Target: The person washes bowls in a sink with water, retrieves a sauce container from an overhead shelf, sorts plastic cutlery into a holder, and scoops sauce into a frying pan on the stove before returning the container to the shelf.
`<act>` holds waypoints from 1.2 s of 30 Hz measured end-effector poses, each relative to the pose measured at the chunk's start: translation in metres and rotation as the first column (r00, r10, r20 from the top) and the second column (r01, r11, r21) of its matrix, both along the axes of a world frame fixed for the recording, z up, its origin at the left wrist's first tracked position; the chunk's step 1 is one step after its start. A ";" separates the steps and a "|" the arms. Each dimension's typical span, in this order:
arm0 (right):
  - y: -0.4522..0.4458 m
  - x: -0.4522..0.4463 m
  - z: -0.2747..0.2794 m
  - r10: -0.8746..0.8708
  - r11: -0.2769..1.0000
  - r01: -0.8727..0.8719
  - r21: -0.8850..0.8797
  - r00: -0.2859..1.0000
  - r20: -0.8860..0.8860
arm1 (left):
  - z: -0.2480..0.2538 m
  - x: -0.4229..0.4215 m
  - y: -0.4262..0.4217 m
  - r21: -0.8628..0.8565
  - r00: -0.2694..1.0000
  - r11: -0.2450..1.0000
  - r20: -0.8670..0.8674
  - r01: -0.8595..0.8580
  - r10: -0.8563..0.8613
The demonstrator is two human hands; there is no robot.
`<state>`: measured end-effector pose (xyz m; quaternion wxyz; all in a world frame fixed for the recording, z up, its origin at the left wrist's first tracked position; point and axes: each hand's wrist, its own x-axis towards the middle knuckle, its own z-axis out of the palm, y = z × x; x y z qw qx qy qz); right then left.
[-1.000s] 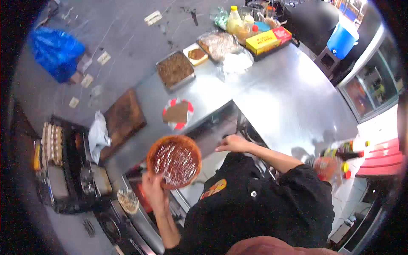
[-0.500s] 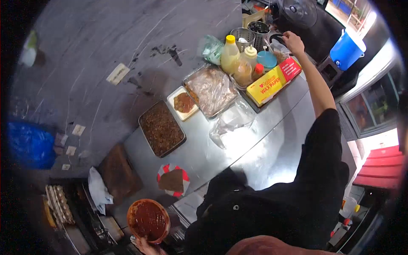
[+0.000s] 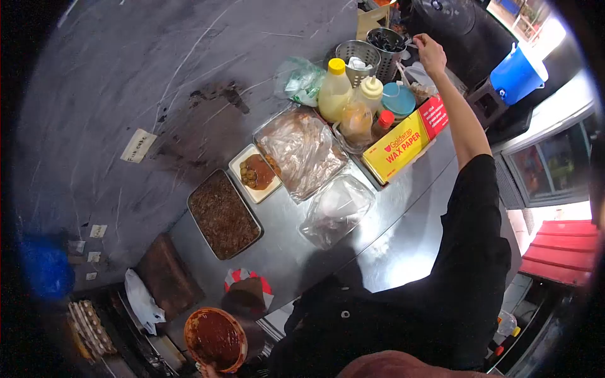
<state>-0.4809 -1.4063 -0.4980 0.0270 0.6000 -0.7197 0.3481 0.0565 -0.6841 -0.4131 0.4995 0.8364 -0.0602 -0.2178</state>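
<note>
My left hand (image 3: 208,370), mostly cut off by the bottom edge, grips the rim of a round tub of dark red sauce (image 3: 215,340). Stretched far to the upper right, my right hand (image 3: 432,57) has its fingertips pinched together beside a perforated steel utensil holder (image 3: 382,62) filled with dark utensils. Something small and pale shows at those fingertips; its kind is too small to make out. A second perforated holder (image 3: 358,63) stands just left of it. Below my right hand are a blue-lidded container (image 3: 398,99) and a yellow and red wax paper box (image 3: 403,143).
Several sauce bottles (image 3: 336,94) stand behind the box. Along the wall lie a plastic-covered tray (image 3: 299,151), a white dish of pickles and sauce (image 3: 257,175) and a tray of dark minced food (image 3: 224,214). Near the tub is a red-and-white wrapper (image 3: 265,286) with a brown piece.
My right hand has shifted slightly up and left to the utensil holder's rim. The tub in my left hand sits a little lower. The camera view has moved slightly.
</note>
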 end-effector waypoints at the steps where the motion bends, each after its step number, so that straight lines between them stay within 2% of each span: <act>1: -0.004 0.002 0.002 0.003 0.999 -0.004 -0.038 1.000 -0.023 | 0.000 0.000 -0.003 0.004 1.000 1.000 0.005 0.000 -0.001; 4: -0.016 0.008 0.010 0.087 0.992 -0.100 -0.073 0.983 -0.163 | 0.000 -0.004 -0.009 0.010 1.000 1.000 0.007 0.002 -0.002; 8: -0.024 0.024 0.011 0.278 0.946 -0.323 0.000 0.815 -0.508 | 0.002 -0.005 -0.012 0.019 1.000 1.000 0.012 0.012 -0.012; 12: -0.023 0.044 0.001 0.272 0.962 -0.203 0.181 0.727 -0.630 | 0.011 -0.013 -0.013 0.015 0.997 0.997 0.028 0.069 -0.069; 14: -0.027 0.045 -0.007 0.216 0.974 -0.207 0.094 0.706 -0.675 | 0.014 -0.017 -0.018 0.010 0.989 0.990 0.056 0.139 -0.139; 15: -0.030 0.046 -0.011 0.187 0.976 -0.211 0.052 0.695 -0.694 | 0.009 -0.014 -0.012 0.000 0.993 0.994 0.050 0.111 -0.111; 17: -0.037 0.046 -0.005 0.112 0.945 -0.294 -0.140 0.698 -0.707 | -0.004 -0.002 0.003 -0.020 0.998 0.998 0.038 0.057 -0.056; 18: -0.040 0.046 0.001 0.073 0.914 -0.331 -0.234 0.702 -0.708 | -0.001 -0.005 -0.002 -0.016 0.998 0.999 0.040 0.044 -0.043; 21: -0.043 0.044 0.030 -0.010 0.914 -0.224 -0.339 0.821 -0.570 | 0.014 -0.021 -0.027 -0.006 0.999 1.000 0.040 -0.007 0.008; 22: -0.022 0.054 0.054 -0.019 0.928 -0.171 -0.331 0.866 -0.500 | 0.017 -0.025 -0.034 -0.008 0.999 0.999 0.038 -0.033 0.033; 25: -0.054 0.025 0.063 0.018 0.957 -0.168 -0.239 0.851 -0.524 | 0.006 -0.010 -0.015 -0.005 0.999 0.999 0.021 -0.042 0.042; 26: -0.061 0.024 0.065 -0.062 0.936 0.063 -0.347 0.998 0.016 | -0.001 -0.001 -0.003 -0.003 0.999 0.999 0.014 -0.034 0.034; 29: -0.059 0.015 0.078 -0.080 0.902 0.068 -0.426 0.997 -0.010 | -0.008 0.006 -0.002 -0.009 0.999 1.000 0.020 -0.028 0.028; 30: -0.056 0.017 0.083 -0.119 0.910 0.101 -0.403 0.993 -0.022 | -0.009 0.005 -0.002 -0.011 0.999 1.000 0.016 -0.029 0.030; 33: -0.041 0.021 0.091 -0.091 0.829 0.055 -0.557 0.995 -0.037 | -0.010 0.006 -0.001 -0.015 0.999 0.999 0.010 -0.030 0.031; 36: -0.034 0.028 0.096 -0.193 0.768 0.084 -0.635 0.976 -0.104 | -0.010 0.008 0.001 -0.014 0.999 0.999 0.009 -0.033 0.033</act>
